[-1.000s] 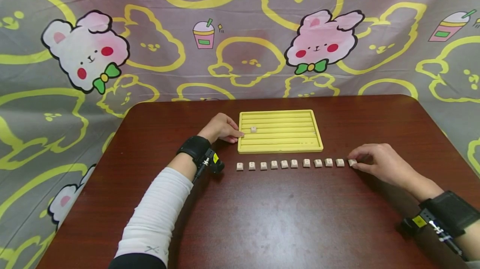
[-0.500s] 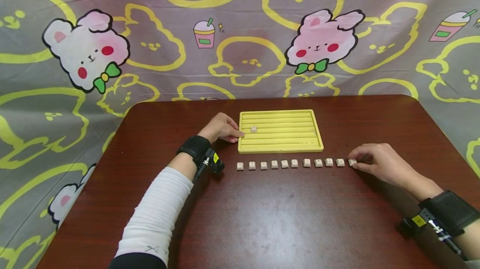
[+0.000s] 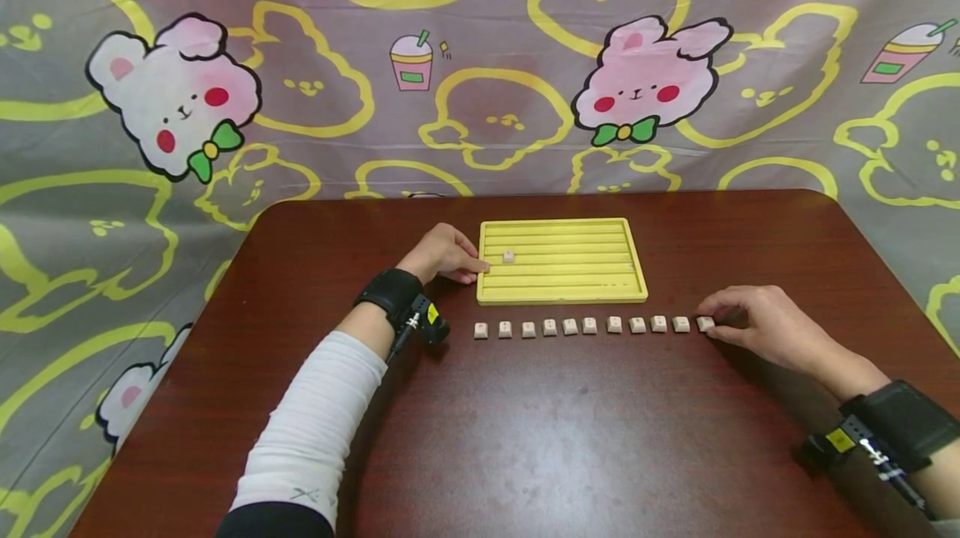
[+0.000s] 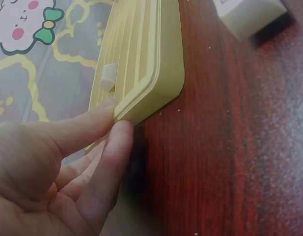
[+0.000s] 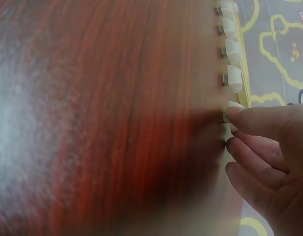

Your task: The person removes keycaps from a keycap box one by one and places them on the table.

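A yellow ridged tray (image 3: 570, 248) lies near the far side of the table. My left hand (image 3: 445, 253) pinches its left rim, with the thumb over the edge in the left wrist view. Inside the tray, towards the left, sits a single beige keycap (image 3: 508, 257). In front of the tray runs a straight row of several beige keycaps (image 3: 588, 326). At the right end of that row, my right hand (image 3: 767, 326) holds the last keycap (image 3: 705, 324) between thumb and finger, down at table level. Part of that keycap is hidden by the fingertips in the right wrist view.
The dark brown wooden table (image 3: 570, 438) extends towards me in front of the row. Behind it hangs a grey curtain (image 3: 487, 46) printed with cartoon animals, close to the table's far edge.
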A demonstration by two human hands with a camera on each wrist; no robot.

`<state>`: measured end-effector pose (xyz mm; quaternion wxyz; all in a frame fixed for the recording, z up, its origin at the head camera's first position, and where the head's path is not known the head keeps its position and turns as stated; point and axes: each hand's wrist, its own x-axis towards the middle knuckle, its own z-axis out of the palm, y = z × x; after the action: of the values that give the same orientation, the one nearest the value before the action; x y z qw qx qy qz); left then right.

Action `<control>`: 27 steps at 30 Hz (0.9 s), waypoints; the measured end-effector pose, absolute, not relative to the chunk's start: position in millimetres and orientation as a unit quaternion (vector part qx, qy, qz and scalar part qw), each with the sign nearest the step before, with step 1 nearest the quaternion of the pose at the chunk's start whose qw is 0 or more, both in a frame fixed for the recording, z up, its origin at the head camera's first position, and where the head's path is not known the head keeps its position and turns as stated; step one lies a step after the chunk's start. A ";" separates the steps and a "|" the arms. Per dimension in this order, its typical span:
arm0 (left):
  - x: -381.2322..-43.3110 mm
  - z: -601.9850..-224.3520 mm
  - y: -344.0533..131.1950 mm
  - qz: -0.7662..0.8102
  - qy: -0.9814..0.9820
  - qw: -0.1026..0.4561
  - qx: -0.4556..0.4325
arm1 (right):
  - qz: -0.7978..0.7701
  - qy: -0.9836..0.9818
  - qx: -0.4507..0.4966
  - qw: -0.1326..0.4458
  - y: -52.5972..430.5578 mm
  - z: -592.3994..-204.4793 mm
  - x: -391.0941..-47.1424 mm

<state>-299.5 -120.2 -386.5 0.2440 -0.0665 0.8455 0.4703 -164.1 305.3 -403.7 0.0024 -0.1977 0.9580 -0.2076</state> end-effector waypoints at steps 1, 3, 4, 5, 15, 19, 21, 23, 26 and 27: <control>-299.2 -386.4 -120.1 0.472 0.844 0.244 -0.066 | -0.209 0.958 -0.196 0.005 305.6 -402.9 -164.1; -298.9 -386.0 -120.1 0.474 0.843 0.244 -0.066 | -0.208 0.959 -0.194 0.010 306.5 -400.7 -164.1; -298.7 -385.8 -120.0 0.475 0.843 0.245 -0.066 | -0.208 0.959 -0.193 0.010 306.8 -399.4 -164.1; -298.6 -385.7 -120.0 0.475 0.843 0.244 -0.066 | -0.207 0.959 -0.193 0.010 307.1 -398.0 -164.1; -299.7 -385.2 -120.5 0.477 0.842 0.244 -0.064 | -0.203 0.956 -0.211 0.006 300.2 -380.4 -170.7; -301.0 -384.7 -120.0 0.474 0.844 0.244 -0.066 | -0.202 0.949 -0.243 -0.001 290.9 -372.7 -177.5; -302.3 -385.5 -119.7 0.472 0.844 0.245 -0.070 | -0.198 0.944 -0.265 -0.010 285.3 -369.8 -181.8; -302.8 -385.9 -119.6 0.471 0.844 0.246 -0.070 | -0.197 0.939 -0.281 -0.013 278.8 -367.5 -186.5; -302.2 -385.5 -119.4 0.472 0.844 0.247 -0.068 | -0.200 0.935 -0.292 -0.004 267.6 -365.5 -193.0; -302.0 -385.3 -119.2 0.472 0.844 0.246 -0.068 | -0.200 0.935 -0.293 -0.001 263.7 -365.4 -195.3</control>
<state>-302.0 -119.2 -385.3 0.2460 -0.0675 0.8438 0.4722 -195.3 263.7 -365.4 -0.0007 -0.2935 0.9348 -0.1999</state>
